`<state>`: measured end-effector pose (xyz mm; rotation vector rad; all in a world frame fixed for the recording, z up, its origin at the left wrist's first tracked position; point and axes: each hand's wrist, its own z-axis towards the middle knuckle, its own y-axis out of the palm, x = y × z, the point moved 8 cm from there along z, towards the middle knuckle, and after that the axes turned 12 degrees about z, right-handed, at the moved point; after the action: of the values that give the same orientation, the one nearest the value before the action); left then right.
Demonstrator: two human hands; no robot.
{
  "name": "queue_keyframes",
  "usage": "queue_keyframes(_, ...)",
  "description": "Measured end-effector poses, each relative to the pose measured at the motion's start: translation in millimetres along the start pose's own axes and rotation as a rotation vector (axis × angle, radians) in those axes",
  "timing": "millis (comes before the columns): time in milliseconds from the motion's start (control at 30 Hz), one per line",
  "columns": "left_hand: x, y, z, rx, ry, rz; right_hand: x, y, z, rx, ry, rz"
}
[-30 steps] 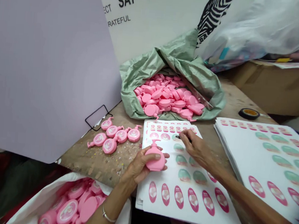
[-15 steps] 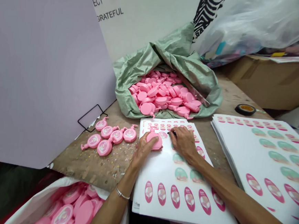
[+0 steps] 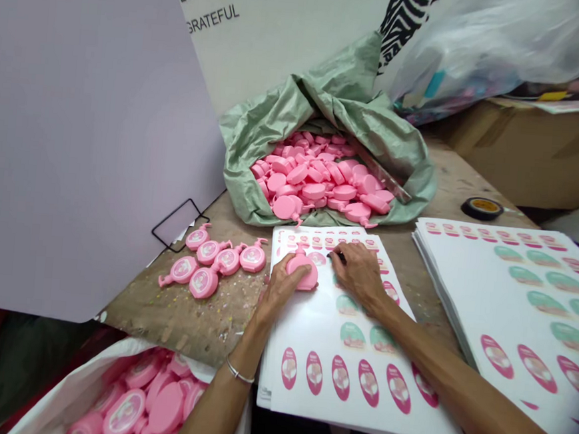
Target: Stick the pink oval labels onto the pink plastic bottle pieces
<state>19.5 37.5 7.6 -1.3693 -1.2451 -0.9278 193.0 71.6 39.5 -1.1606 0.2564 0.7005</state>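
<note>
1. Centre of frame, on the label sheet stack: left hand lies over a pink plastic bottle-shaped piece, keeping it against the top sheet. Grip on it: can't tell if clamped or just resting.
2. Just right of it, right hand has grip pinched together on a small dark item at the sheet's upper rows. Fingers hide most of it, so ID unclear.
3. Left of hands, on the desk: labelled pink pieces lie faces up, close by for easy reach.
4. Upper centre: pink pieces heaped in a green woven sack, mouth folded back, keeping pile open.
5. Lower left: white bag of more labelled pieces, cut off by frame.
6. Far right: 2nd label sheet stack, also cut off.
</note>
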Motion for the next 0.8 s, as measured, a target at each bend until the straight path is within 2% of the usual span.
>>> queue_keyframes(233, -8, -1.2, 3, 0.009, 0.004, -0.022, 4, 4, 1, -0.039, 0.049, 0.050)
queue_keyframes(467, 6, 2.6, -1, -0.069, 0.105, 0.096, 15, 4, 14, -0.121, 0.294, 0.121)
queue_keyframes(667, 15, 1.2, -4, -0.056, 0.139, 0.161, 14, 19, 37, -0.320, 0.434, 0.365)
queue_keyframes(733, 14, -1.1, -4, -0.023, 0.114, 0.151, 11, 17, 41, -0.342, 0.452, 0.448)
queue_keyframes(800, 12, -3.5, -4, 0.015, 0.086, 0.114, 10, 4, 42, -0.298, 0.459, 0.519)
